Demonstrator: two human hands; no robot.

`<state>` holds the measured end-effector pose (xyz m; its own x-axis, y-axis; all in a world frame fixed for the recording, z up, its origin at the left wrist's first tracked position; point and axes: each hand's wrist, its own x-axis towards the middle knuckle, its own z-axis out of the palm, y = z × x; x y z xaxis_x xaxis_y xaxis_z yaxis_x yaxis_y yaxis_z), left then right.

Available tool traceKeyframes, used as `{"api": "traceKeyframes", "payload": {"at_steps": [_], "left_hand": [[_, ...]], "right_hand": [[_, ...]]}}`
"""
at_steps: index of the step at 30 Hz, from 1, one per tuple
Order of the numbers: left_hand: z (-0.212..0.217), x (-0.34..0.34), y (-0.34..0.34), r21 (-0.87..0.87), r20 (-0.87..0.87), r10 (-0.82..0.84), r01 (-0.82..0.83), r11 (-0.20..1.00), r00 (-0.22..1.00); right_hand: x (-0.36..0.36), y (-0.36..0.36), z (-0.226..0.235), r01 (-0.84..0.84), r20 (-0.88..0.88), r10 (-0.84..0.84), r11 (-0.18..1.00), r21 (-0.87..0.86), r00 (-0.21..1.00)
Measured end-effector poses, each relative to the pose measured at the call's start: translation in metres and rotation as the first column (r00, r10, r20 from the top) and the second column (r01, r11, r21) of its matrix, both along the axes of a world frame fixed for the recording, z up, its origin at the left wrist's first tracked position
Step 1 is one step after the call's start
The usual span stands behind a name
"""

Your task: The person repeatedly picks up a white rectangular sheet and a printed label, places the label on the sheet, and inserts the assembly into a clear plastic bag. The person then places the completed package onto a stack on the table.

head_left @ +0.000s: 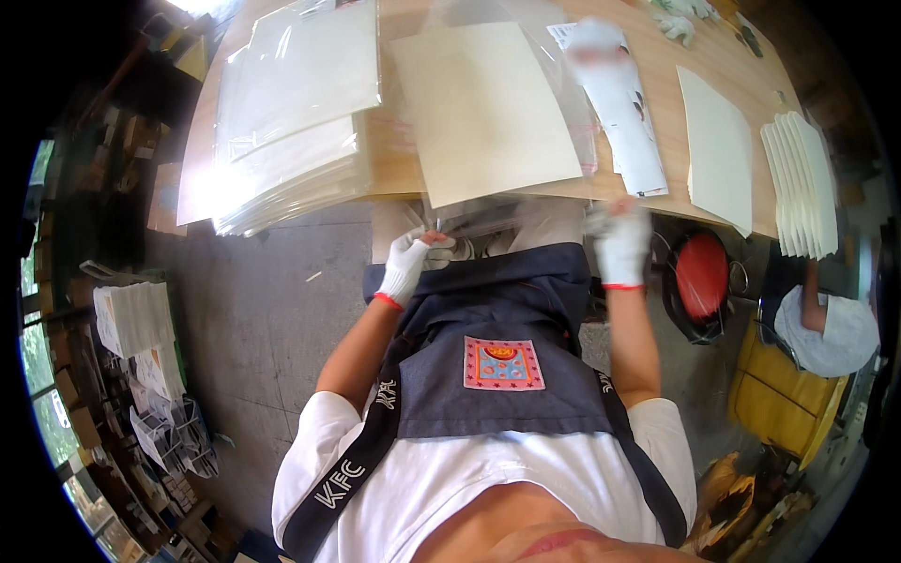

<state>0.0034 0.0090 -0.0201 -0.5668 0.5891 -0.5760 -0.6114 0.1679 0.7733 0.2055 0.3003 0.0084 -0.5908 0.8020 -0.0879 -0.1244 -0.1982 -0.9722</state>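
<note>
My left hand (pixel 410 263), in a white glove with a red cuff and bare fingertips, is closed at the near edge of the table. Its thumb and fingers pinch the edge of a clear plastic bag (pixel 483 218), which stretches in front of my lap. My right hand (pixel 621 246), in a matching glove, is smeared by motion near the table edge, so its fingers cannot be made out. Just beyond my hands, a cream sheet of board (pixel 488 113) lies on the table, its near edge slightly over the front.
Clear-bagged boards (pixel 300 84) are stacked on the left of the wooden table (pixel 389 155). White printed packs (pixel 631 131), a cream board (pixel 718 145) and fanned boards (pixel 798 183) lie rightward. A red round stool (pixel 701 275) stands below; a person in white (pixel 840 333) is at far right.
</note>
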Motion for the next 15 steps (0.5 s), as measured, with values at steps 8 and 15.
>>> {"api": "traceKeyframes", "payload": {"at_steps": [8, 15], "left_hand": [[0.014, 0.001, -0.012, -0.042, -0.110, -0.066, 0.061, 0.997, 0.992], [0.018, -0.001, -0.007, 0.046, -0.148, -0.032, 0.039, 0.998, 0.989]], "right_hand": [[0.072, -0.003, -0.006, 0.004, 0.403, 0.005, 1.000, -0.021, 0.915], [-0.100, -0.128, 0.028, -0.639, 0.520, 0.373, 0.412, 0.649, 0.768]]}}
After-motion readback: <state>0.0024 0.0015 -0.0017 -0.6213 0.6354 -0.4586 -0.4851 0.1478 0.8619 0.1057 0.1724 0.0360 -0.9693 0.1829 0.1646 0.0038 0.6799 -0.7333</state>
